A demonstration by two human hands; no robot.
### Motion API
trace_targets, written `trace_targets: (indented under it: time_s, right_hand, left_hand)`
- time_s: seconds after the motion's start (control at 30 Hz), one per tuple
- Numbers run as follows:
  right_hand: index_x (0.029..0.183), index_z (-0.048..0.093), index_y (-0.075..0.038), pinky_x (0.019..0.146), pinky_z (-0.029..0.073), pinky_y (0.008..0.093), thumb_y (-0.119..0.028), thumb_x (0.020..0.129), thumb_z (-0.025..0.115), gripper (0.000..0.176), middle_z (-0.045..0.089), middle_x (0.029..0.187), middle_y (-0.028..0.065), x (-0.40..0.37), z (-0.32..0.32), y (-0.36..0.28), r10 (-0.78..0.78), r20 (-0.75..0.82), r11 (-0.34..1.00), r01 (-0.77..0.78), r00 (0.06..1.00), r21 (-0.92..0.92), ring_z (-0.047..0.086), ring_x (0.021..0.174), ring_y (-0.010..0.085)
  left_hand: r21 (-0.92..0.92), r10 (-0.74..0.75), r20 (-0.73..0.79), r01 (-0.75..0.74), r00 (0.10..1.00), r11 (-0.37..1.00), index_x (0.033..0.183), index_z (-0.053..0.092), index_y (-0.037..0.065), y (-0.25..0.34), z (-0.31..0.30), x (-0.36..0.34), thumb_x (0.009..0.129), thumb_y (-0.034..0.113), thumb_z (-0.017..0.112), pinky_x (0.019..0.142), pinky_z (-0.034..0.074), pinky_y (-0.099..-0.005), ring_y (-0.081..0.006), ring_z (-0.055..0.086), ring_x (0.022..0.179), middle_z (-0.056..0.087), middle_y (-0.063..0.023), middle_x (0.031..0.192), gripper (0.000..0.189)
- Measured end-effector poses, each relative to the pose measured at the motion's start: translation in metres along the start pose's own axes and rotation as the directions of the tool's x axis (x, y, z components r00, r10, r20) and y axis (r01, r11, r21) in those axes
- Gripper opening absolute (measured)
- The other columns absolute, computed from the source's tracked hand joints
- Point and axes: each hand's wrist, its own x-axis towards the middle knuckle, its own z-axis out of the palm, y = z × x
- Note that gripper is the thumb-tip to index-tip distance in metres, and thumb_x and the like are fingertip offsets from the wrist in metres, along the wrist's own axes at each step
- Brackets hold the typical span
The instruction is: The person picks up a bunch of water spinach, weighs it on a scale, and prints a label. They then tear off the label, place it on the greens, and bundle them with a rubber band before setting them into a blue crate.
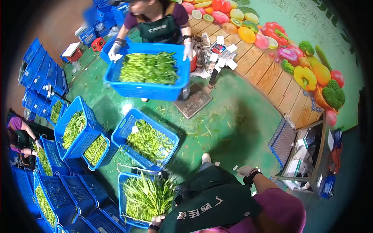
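Observation:
At the bottom of the view, my gloved left hand (157, 221) is closed at the near rim of a blue basket (121, 194); my apron partly hides its fingers. Long leafy green stalks (147, 196) fill this basket, and a metal bar handle (140, 168) crosses its far side. Out to the right, my gloved right hand (247, 171) hangs over the green floor, holding nothing, its fingers loosely extended. Beyond my basket stands another blue basket (118, 134) with cut green stems (149, 141) in it.
Ahead, a co-worker in an apron carries a blue basket (147, 91) of greens above a floor scale (192, 101). Stacked blue baskets (42, 77) line the left, where another person bends over greens. A metal cabinet (311, 155) stands at right by the printed wall (272, 58).

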Motion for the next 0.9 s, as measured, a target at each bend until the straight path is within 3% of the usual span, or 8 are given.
trace_targets:
  time_s: [0.13, 0.2, 0.47, 0.53, 0.67, 0.73, 0.8, 0.9]
  right_hand:
    - [0.088, 0.065, -0.006, 0.072, 0.050, 0.0397, -0.043, 0.082, 0.056, 0.038, 0.067, 0.085, 0.0106, 0.033, -0.031, 0.094, 0.127, -0.333, 0.982, -0.070, 0.934, 0.178, 0.066, 0.083, 0.0262]
    - [0.091, 0.068, -0.008, 0.082, 0.047, 0.0393, -0.038, 0.087, 0.046, 0.037, 0.069, 0.090, 0.0083, 0.037, -0.042, 0.124, 0.457, -0.139, 0.407, -0.067, 0.878, 0.911, 0.063, 0.092, 0.0268]
    - [0.084, 0.074, -0.006, 0.091, 0.044, 0.0352, -0.045, 0.089, 0.045, 0.048, 0.069, 0.095, 0.0138, 0.111, -0.231, 0.082, 0.058, -0.031, 0.892, -0.037, 0.998, 0.451, 0.063, 0.093, 0.0302]
    - [0.111, 0.066, -0.007, 0.088, 0.046, 0.0359, -0.039, 0.089, 0.050, 0.042, 0.067, 0.107, 0.0139, 0.142, -0.240, 0.065, 0.034, -0.535, 0.810, 0.290, 0.844, 0.509, 0.065, 0.091, 0.0266]
    - [0.119, 0.059, -0.002, 0.077, 0.051, 0.0292, -0.024, 0.086, 0.057, 0.039, 0.066, 0.106, 0.0095, 0.139, -0.301, 0.050, 0.129, -0.240, 0.120, 0.225, 0.962, 0.967, 0.066, 0.085, 0.0171]
    - [0.114, 0.062, -0.002, 0.075, 0.052, 0.0301, -0.021, 0.087, 0.055, 0.034, 0.067, 0.101, 0.0092, 0.139, -0.306, 0.070, 0.190, -0.182, 0.452, 0.079, 0.965, 0.889, 0.065, 0.083, 0.0169]
    - [0.109, 0.064, -0.003, 0.078, 0.052, 0.0316, -0.024, 0.087, 0.053, 0.032, 0.067, 0.100, 0.0104, 0.147, -0.280, 0.096, 0.273, -0.121, 0.283, 0.041, 0.954, 0.958, 0.065, 0.083, 0.0165]
    - [0.106, 0.067, -0.006, 0.082, 0.052, 0.0381, -0.025, 0.086, 0.054, 0.031, 0.067, 0.103, 0.0112, 0.157, -0.263, 0.124, 0.228, 0.097, 0.873, -0.247, 0.969, 0.421, 0.065, 0.090, 0.0251]
  left_hand:
    - [0.086, 0.076, 0.028, -0.079, 0.997, 0.993, 0.084, 0.069, -0.002, 0.091, 0.082, 0.016, 0.068, 0.010, 0.073, 0.073, 0.051, -0.0381, -0.0234, 0.064, 0.076, 0.069, -0.0112, 0.082, 0.021]
    - [0.081, 0.068, -0.002, -0.067, 0.998, 0.994, 0.085, 0.069, -0.003, 0.132, 0.116, 0.015, 0.068, 0.010, 0.073, 0.074, 0.051, -0.0383, -0.0234, 0.064, 0.076, 0.069, -0.0113, 0.082, 0.022]
    - [0.035, 0.084, 0.021, -0.085, 0.996, 0.996, 0.090, 0.070, -0.004, 0.151, 0.142, 0.024, 0.064, 0.011, 0.079, 0.087, 0.045, -0.0410, -0.0244, 0.063, 0.090, 0.070, -0.0138, 0.090, 0.032]
    - [0.047, 0.142, 0.003, -0.142, 0.990, 0.989, 0.090, 0.070, -0.004, 0.179, 0.164, -0.006, 0.063, 0.011, 0.079, 0.089, 0.044, -0.0417, -0.0245, 0.062, 0.090, 0.069, -0.0132, 0.093, 0.033]
    - [0.041, 0.111, -0.007, -0.111, 0.994, 0.993, 0.092, 0.070, -0.002, 0.187, 0.141, 0.030, 0.063, 0.011, 0.079, 0.089, 0.044, -0.0416, -0.0250, 0.062, 0.091, 0.069, -0.0132, 0.093, 0.033]
    - [0.037, 0.117, -0.007, -0.117, 0.993, 0.992, 0.093, 0.070, -0.001, 0.195, 0.133, 0.040, 0.064, 0.011, 0.078, 0.089, 0.044, -0.0415, -0.0252, 0.062, 0.092, 0.069, -0.0132, 0.094, 0.032]
    - [0.035, 0.127, -0.009, -0.127, 0.992, 0.991, 0.093, 0.070, 0.000, 0.204, 0.126, 0.047, 0.064, 0.011, 0.078, 0.090, 0.044, -0.0414, -0.0255, 0.062, 0.092, 0.069, -0.0132, 0.094, 0.032]
    - [0.033, 0.137, -0.007, -0.136, 0.991, 0.990, 0.095, 0.070, 0.002, 0.207, 0.118, 0.055, 0.064, 0.011, 0.078, 0.090, 0.044, -0.0413, -0.0258, 0.062, 0.093, 0.069, -0.0132, 0.095, 0.033]
